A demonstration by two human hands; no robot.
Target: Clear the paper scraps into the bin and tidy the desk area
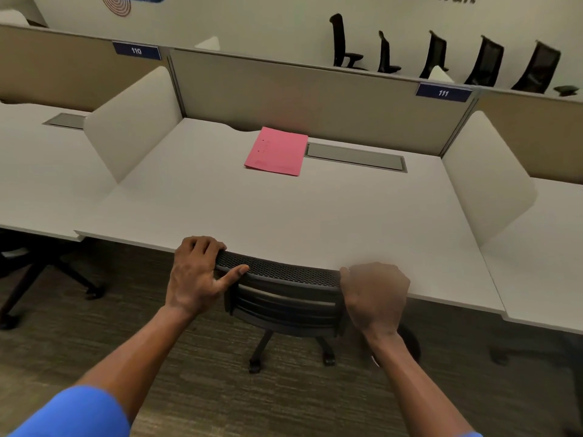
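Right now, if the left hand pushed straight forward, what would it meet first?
The left hand, gripping the chair back, would likely run into the desk edge first; the fingers look almost against it, though depth is unclear.

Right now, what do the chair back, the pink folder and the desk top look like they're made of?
Chair back: black mesh, judging by its fine perforated weave, on what looks like a plastic frame. Pink folder: thin matte card or paper, lying flat. Desk top: smooth white matte surface, probably laminate; no grain shows.
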